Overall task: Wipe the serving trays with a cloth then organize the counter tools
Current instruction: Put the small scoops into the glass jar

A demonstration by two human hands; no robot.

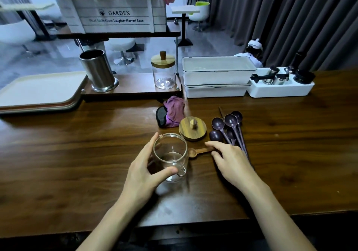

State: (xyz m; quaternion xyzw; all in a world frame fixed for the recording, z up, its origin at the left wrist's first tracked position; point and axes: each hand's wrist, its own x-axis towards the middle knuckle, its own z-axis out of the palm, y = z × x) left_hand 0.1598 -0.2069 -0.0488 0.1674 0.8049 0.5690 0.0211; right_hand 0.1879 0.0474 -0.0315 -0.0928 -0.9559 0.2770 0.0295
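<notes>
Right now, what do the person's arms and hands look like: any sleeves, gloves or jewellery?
The left forearm and right forearm are bare down to the frame edge, with no sleeves in view. The left hand and right hand wear no gloves; no ring, watch or bracelet shows.

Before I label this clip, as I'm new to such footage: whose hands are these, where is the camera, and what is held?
No machine here: a person works bare-handed, filmed by one head-worn camera looking down. The left hand grips an open glass jar; the right hand pinches a small wooden spoon beside it. On the wooden counter lie a wooden lid, dark spoons, a purple cloth and, far left, stacked trays.
</notes>
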